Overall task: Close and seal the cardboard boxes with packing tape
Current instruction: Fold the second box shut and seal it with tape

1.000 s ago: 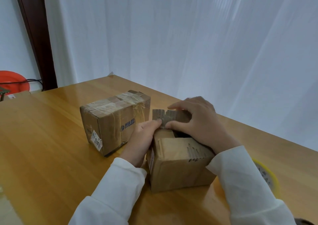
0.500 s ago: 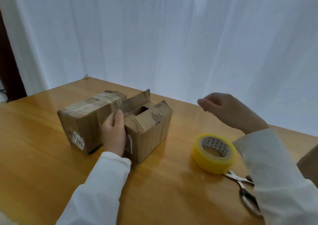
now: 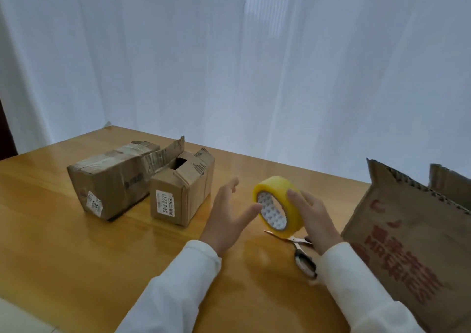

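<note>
Holding a yellow tape roll (image 3: 279, 209) raised above the bench (image 3: 51, 243), tilted so its patterned core faces left: right hand (image 3: 312, 216), fingers curled over the roll's outer band from the right. Left hand (image 3: 226, 215) spread open, fingers straight, gripping nothing, thumb tip close to the roll's left rim; touching or not, cannot tell. Lying on the bench just under the roll and the right wrist: scissors (image 3: 299, 250), blades pointing left, handles partly hidden by the white sleeve (image 3: 356, 289). Standing well left of both hands: a small box (image 3: 178, 197), top still unsealed, one torn flap sticking up and a dark gap showing between the others, white label on its near end. Touching its left side: a taped box (image 3: 109, 185), closed, strips of tape across the top. Filling the right edge: a large open box (image 3: 413, 233) with red print, corrugated rim up. Behind the bench: a white curtain (image 3: 254, 65)
</note>
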{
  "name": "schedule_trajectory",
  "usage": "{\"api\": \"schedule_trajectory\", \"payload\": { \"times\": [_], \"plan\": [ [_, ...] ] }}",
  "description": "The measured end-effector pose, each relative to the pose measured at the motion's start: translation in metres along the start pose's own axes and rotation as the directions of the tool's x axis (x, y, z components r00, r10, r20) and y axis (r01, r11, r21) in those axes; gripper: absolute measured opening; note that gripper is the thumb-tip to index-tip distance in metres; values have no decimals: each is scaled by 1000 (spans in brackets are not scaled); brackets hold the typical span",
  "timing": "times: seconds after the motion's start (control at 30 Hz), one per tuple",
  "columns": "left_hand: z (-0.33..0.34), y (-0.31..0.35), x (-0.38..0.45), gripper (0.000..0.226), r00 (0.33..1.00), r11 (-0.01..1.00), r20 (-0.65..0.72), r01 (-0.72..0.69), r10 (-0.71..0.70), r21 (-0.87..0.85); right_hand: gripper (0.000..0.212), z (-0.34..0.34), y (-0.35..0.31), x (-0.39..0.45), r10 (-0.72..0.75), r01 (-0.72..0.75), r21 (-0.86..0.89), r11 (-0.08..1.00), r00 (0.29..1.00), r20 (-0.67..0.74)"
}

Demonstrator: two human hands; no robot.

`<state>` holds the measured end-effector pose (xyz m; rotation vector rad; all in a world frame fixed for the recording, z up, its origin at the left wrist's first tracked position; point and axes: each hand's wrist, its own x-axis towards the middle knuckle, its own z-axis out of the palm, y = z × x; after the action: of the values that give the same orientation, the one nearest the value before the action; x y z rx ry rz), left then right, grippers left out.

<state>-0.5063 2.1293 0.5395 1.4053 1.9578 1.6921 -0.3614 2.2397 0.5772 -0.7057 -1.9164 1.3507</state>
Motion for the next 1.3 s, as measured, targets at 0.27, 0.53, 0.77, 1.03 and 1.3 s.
{"api": "schedule_trajectory", "payload": {
  "times": [0.27,0.53,0.77,1.03,1.3],
  "plan": [
    [34,4,5,48,998,988,29,59,-55,-143,43,19,34,-20,-110,111,-3,994,985,-130],
    [16,-11,8,42,863,805,-70,-433,500,406,44,37,50,-14,-261,222,-210,952,948,-181],
    [27,-14,10,43,735,577,65,-581,675,574,50,31,53,-5,-197,195,-29,980,956,-216],
    [24,-14,7,53,828,632,-38,-396,560,666,64,34,44,2,-160,150,-164,975,986,-53],
    [31,-13,4,31,804,670,-87,-424,588,610,59,33,39,1,-125,115,-192,975,991,-41]
  ]
}}
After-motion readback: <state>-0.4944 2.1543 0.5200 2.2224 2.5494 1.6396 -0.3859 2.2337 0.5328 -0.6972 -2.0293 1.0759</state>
